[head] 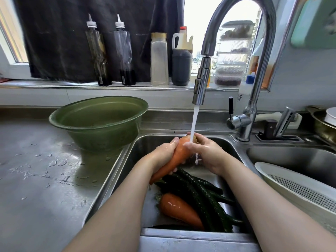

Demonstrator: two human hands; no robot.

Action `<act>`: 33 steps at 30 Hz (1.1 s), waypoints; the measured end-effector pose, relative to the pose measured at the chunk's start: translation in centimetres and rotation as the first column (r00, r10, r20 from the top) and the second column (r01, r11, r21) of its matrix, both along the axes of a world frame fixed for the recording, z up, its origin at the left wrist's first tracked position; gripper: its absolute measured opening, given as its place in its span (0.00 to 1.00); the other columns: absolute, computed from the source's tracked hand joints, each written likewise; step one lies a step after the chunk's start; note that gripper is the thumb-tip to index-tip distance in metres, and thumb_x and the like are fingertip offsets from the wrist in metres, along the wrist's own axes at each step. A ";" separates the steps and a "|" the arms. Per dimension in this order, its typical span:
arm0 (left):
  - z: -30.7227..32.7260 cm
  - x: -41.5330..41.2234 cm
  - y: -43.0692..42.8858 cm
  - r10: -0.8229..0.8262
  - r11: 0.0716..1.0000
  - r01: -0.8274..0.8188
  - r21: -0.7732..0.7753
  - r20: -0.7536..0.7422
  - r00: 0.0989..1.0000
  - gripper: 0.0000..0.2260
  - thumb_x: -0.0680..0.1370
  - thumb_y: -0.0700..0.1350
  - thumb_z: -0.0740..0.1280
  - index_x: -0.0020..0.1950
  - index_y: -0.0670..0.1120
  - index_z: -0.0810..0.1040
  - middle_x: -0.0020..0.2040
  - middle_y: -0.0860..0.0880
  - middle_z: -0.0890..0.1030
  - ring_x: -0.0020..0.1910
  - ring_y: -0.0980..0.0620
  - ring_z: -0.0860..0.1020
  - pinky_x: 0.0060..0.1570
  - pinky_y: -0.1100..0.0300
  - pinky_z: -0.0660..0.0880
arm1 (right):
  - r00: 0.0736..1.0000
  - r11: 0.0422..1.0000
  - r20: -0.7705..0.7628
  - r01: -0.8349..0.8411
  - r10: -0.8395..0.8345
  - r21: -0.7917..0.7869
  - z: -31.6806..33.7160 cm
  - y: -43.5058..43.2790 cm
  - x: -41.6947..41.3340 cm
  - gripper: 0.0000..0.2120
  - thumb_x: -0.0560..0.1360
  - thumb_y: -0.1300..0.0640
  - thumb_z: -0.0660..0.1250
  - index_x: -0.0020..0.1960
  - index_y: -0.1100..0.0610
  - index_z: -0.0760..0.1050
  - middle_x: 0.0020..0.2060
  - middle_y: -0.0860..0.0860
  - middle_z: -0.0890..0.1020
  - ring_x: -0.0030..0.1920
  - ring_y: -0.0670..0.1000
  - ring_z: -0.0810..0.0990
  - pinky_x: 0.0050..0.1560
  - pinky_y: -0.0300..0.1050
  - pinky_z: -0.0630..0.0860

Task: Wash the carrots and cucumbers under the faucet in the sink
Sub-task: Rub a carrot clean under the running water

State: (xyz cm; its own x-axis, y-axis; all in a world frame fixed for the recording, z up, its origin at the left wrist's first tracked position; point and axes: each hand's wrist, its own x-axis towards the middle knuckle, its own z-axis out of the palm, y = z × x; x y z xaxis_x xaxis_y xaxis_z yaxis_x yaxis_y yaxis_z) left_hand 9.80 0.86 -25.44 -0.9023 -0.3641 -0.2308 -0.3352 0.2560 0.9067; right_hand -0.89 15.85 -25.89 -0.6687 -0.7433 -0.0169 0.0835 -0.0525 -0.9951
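Both my hands hold one orange carrot over the steel sink, its thick end up under the water stream from the faucet. My left hand grips the carrot's middle from the left. My right hand wraps its thick top end, where the water lands. Below, in the sink, lie a second carrot and several dark green cucumbers.
A green basin stands on the wet steel counter left of the sink. A white colander sits in the second sink on the right. Bottles and jars line the windowsill behind. A knife block and pot stand at far right.
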 end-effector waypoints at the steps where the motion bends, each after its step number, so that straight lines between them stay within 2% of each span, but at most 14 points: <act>1: 0.0 -0.1 0.0 -0.002 1.000 0.002 -0.015 0.018 1.000 0.35 0.83 0.68 0.48 0.50 0.46 0.86 0.41 0.36 0.85 0.34 0.42 0.81 0.35 0.54 0.80 | 0.995 0.998 -0.088 0.043 -0.039 0.037 0.1 0.0 0.2 0.30 0.70 0.54 0.79 0.70 0.52 0.74 0.60 0.59 0.83 0.51 0.53 0.84 0.48 0.43 0.80; 3: 0.0 -0.3 0.3 -0.024 0.997 0.025 -0.071 0.009 1.000 0.27 0.85 0.64 0.47 0.59 0.55 0.83 0.42 0.38 0.85 0.34 0.43 0.82 0.35 0.53 0.81 | 0.966 0.982 -0.221 0.157 -0.131 0.106 0.1 -0.3 0.9 0.30 0.67 0.49 0.82 0.65 0.50 0.76 0.56 0.53 0.83 0.50 0.49 0.84 0.43 0.37 0.80; 5: -0.1 -0.6 0.3 -0.015 0.996 0.014 -0.088 -0.012 1.000 0.20 0.86 0.60 0.47 0.75 0.60 0.70 0.43 0.39 0.86 0.34 0.44 0.83 0.33 0.55 0.80 | 0.933 0.959 -0.294 0.254 -0.210 0.122 0.1 -0.6 1.3 0.27 0.67 0.44 0.82 0.62 0.48 0.78 0.54 0.48 0.82 0.51 0.47 0.83 0.42 0.37 0.80; 7: 0.2 -0.6 0.4 -0.012 0.993 0.011 -0.115 -0.011 1.000 0.23 0.86 0.61 0.48 0.73 0.54 0.73 0.39 0.42 0.85 0.33 0.45 0.83 0.33 0.56 0.79 | 0.908 0.954 -0.368 0.267 -0.202 0.136 0.2 -0.5 0.9 0.24 0.70 0.43 0.80 0.62 0.48 0.79 0.54 0.48 0.82 0.52 0.47 0.82 0.47 0.39 0.80; 9: 0.7 -0.2 0.2 -0.018 0.986 0.017 -0.166 -0.002 1.000 0.27 0.86 0.63 0.48 0.62 0.48 0.81 0.34 0.47 0.84 0.34 0.45 0.83 0.35 0.56 0.79 | 0.929 0.975 -0.360 0.150 -0.083 0.163 0.4 -0.2 0.1 0.19 0.74 0.48 0.77 0.63 0.48 0.80 0.55 0.51 0.84 0.51 0.48 0.83 0.48 0.40 0.81; 11: 0.7 -0.1 -0.4 -0.005 0.977 0.004 -0.212 -0.007 1.000 0.29 0.85 0.65 0.49 0.57 0.48 0.83 0.38 0.48 0.85 0.40 0.43 0.84 0.43 0.54 0.79 | 0.958 0.982 -0.278 -0.016 0.069 0.188 0.3 0.4 -0.7 0.23 0.71 0.47 0.77 0.65 0.44 0.79 0.56 0.53 0.85 0.55 0.53 0.85 0.54 0.48 0.82; 13: 0.4 -0.2 -0.6 -0.001 0.973 -0.007 -0.232 -0.034 0.999 0.27 0.84 0.66 0.49 0.55 0.52 0.82 0.44 0.47 0.85 0.42 0.44 0.83 0.54 0.46 0.80 | 0.947 0.973 -0.292 -0.071 0.135 0.220 0.2 0.8 -1.0 0.30 0.67 0.46 0.78 0.68 0.44 0.77 0.57 0.52 0.85 0.58 0.54 0.84 0.59 0.48 0.81; 17: 0.6 -0.3 -0.2 -0.022 0.967 0.019 -0.254 -0.008 1.000 0.26 0.84 0.66 0.49 0.63 0.53 0.81 0.54 0.45 0.84 0.50 0.44 0.83 0.65 0.40 0.76 | 0.888 0.966 -0.457 0.162 -0.052 0.204 0.6 0.5 0.5 0.25 0.68 0.48 0.82 0.63 0.50 0.79 0.53 0.47 0.84 0.51 0.44 0.84 0.42 0.30 0.78; 20: 0.9 0.0 -0.2 -0.041 0.980 0.047 -0.192 0.036 0.998 0.28 0.81 0.69 0.52 0.62 0.53 0.83 0.49 0.46 0.87 0.48 0.46 0.84 0.62 0.44 0.78 | 0.876 0.949 -0.457 0.259 -0.153 0.179 0.2 -0.3 1.0 0.20 0.69 0.42 0.80 0.57 0.49 0.81 0.48 0.47 0.85 0.44 0.45 0.85 0.35 0.35 0.78; 23: 1.1 0.3 0.0 -0.159 0.985 0.159 -0.072 0.008 0.987 0.21 0.76 0.63 0.68 0.65 0.55 0.82 0.52 0.49 0.87 0.51 0.49 0.85 0.57 0.50 0.80 | 0.833 0.892 -0.470 0.414 -0.292 0.179 0.7 -0.6 0.9 0.15 0.76 0.39 0.71 0.52 0.50 0.83 0.44 0.47 0.85 0.44 0.50 0.85 0.39 0.44 0.81; 26: 1.3 0.1 0.9 -0.251 0.902 0.236 -0.363 0.005 0.968 0.28 0.70 0.49 0.79 0.69 0.56 0.76 0.56 0.53 0.83 0.54 0.52 0.83 0.55 0.58 0.79 | 0.786 0.853 -0.532 0.480 -0.315 0.205 1.1 -0.2 0.2 0.15 0.82 0.41 0.63 0.49 0.50 0.83 0.41 0.48 0.82 0.47 0.51 0.81 0.41 0.43 0.73; 29: 1.2 -0.3 1.5 -0.183 0.871 0.096 -0.481 -0.137 0.974 0.31 0.68 0.46 0.81 0.68 0.55 0.73 0.57 0.52 0.80 0.54 0.52 0.80 0.56 0.57 0.78 | 0.834 0.870 -0.463 0.438 -0.300 0.225 0.8 -0.2 -0.5 0.14 0.82 0.41 0.64 0.49 0.49 0.82 0.46 0.51 0.84 0.50 0.55 0.83 0.50 0.51 0.81; 31: 1.0 -0.4 1.1 -0.177 0.833 0.036 -0.553 -0.203 0.963 0.27 0.70 0.43 0.79 0.68 0.54 0.75 0.59 0.51 0.80 0.55 0.51 0.80 0.59 0.53 0.78 | 0.923 0.927 -0.294 0.314 -0.248 0.206 0.4 -0.1 -0.8 0.10 0.79 0.45 0.70 0.58 0.49 0.81 0.55 0.56 0.83 0.51 0.59 0.85 0.47 0.58 0.85; 33: 1.1 -0.2 0.5 -0.196 0.784 0.019 -0.621 -0.219 0.956 0.27 0.72 0.44 0.78 0.70 0.52 0.78 0.60 0.51 0.78 0.58 0.51 0.78 0.62 0.57 0.74 | 0.975 0.968 -0.183 0.158 -0.123 0.193 0.1 0.3 -0.5 0.21 0.75 0.54 0.76 0.66 0.50 0.75 0.58 0.57 0.80 0.49 0.60 0.87 0.44 0.55 0.86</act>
